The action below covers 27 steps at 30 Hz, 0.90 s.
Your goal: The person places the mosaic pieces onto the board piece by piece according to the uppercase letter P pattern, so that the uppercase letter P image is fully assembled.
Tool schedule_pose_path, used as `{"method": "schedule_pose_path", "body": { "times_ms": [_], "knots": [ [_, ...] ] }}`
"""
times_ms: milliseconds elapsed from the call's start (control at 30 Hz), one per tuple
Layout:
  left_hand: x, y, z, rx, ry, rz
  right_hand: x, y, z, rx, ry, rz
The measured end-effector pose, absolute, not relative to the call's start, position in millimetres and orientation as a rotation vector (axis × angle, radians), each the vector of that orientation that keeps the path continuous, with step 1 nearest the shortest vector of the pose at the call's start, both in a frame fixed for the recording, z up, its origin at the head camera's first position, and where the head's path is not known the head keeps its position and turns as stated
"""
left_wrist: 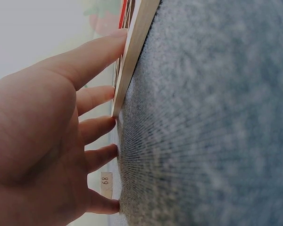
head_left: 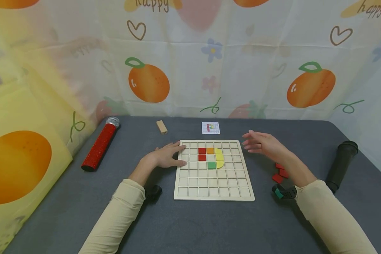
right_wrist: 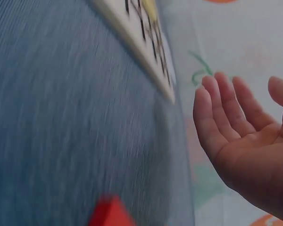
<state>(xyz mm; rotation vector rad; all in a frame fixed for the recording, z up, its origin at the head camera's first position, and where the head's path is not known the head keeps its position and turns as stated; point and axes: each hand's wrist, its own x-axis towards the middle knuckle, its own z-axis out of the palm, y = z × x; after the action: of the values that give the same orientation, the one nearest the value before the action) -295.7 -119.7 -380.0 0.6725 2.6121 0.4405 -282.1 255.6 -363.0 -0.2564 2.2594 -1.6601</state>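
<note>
here, the dark table bears a pale grid board, lying flat; the left hand touches its left edge, fingers spread; the right hand hovers beside its far right corner, fingers loosely bent, thumb apart; coloured tiles sit in its far cells.

pale board, grid-patterned; tiles red, orange, yellow and green; dark grey tabletop; glittery red microphone (silver-headed); whitish cloth, fruit-patterned.
</note>
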Motion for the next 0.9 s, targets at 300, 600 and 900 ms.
{"method": "schedule_pose_path", "body": {
  "times_ms": [300, 600, 900],
  "knots": [
    [-299.0, -121.8, -384.9, 0.694, 2.608, 0.455, -278.5, 297.5, -371.5, -0.193, 2.297, -1.613],
    [-296.0, -119.6, -381.4, 0.668, 2.621, 0.420, -272.2, 322.1, -373.7, -0.189, 2.352, -1.511],
    [-294.0, -118.6, -378.3, 0.665, 2.621, 0.419, -267.0, 333.6, -376.0, -0.198, 2.417, -1.410]
  ]
}}
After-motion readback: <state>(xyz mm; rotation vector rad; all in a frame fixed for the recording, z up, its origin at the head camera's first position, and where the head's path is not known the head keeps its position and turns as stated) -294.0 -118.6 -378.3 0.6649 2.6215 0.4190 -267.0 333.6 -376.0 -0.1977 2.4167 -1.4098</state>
